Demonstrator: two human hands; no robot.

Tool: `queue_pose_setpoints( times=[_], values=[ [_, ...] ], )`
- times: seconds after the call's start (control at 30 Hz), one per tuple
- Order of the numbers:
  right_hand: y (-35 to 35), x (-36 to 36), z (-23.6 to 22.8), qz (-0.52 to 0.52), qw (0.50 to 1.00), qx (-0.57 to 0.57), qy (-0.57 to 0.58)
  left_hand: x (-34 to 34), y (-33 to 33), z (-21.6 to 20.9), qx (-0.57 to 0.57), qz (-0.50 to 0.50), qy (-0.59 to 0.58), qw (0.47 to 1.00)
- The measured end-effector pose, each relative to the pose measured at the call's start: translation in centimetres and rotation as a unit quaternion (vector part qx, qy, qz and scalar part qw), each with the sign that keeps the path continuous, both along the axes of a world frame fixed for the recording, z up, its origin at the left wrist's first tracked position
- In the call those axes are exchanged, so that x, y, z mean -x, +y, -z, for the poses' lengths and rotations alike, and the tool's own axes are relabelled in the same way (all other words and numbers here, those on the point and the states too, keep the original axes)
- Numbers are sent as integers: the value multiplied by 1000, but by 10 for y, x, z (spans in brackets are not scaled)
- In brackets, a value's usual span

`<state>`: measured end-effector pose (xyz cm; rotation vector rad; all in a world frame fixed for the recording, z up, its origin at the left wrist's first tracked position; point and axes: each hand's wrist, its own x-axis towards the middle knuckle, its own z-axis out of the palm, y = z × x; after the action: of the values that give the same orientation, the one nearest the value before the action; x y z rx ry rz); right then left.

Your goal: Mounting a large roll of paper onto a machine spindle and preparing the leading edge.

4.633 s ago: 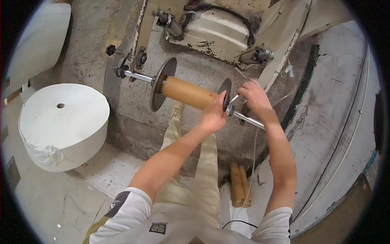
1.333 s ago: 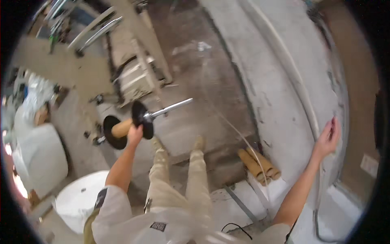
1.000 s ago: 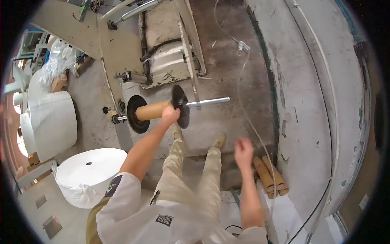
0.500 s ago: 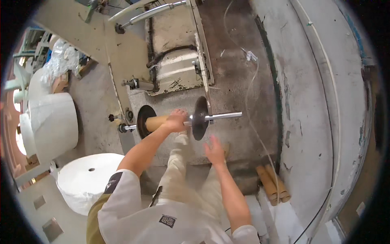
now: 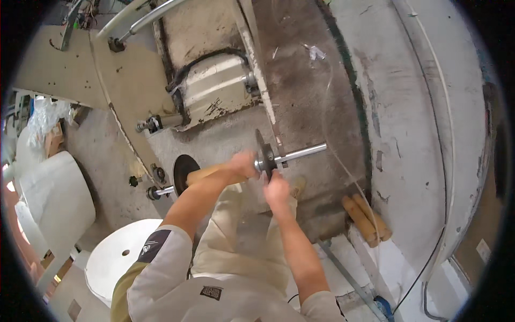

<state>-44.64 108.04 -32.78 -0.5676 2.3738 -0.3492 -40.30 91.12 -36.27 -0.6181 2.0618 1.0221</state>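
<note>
A metal shaft (image 5: pixel 304 153) lies across the machine frame in front of me, with a brown cardboard tube (image 5: pixel 199 175) around it. One black disc (image 5: pixel 184 165) stands at the tube's left end; the other black disc (image 5: pixel 266 153) is farther right, seen nearly edge-on. My left hand (image 5: pixel 244 164) is closed around the tube's right end, beside a silver collar; motion blurs its fingers. Against the lower edge of the right disc, my right hand (image 5: pixel 276 189) has its fingers curled up onto the disc.
White rolls of material (image 5: pixel 59 196) stand at the left, with another white roll (image 5: pixel 123 257) by my left elbow. Two cardboard tubes (image 5: pixel 367 220) lie near the wall (image 5: pixel 407 134) at right. A thin hose (image 5: pixel 343 166) trails over the floor. The beige machine frame (image 5: pixel 217 96) rises ahead.
My left hand has slid right along the tube. My right hand has moved from open beside the right disc to contact with it. The right disc has turned more edge-on; the view has shifted.
</note>
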Motion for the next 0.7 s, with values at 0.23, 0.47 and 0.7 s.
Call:
queue_pose_setpoints(
  times=[0.23, 0.47, 0.7],
  values=[
    [16, 18, -12, -116, 993, -5, 5, -13, 12, -7, 32, -2, 2, 999],
    [57, 56, -92, -79, 990, 108, -41, -34, 28, -51, 4, -34, 92, 995],
    [125, 122, -144, 94, 984, 140, -50, -28, 39, -96, -35, -29, 62, 997]
  ],
)
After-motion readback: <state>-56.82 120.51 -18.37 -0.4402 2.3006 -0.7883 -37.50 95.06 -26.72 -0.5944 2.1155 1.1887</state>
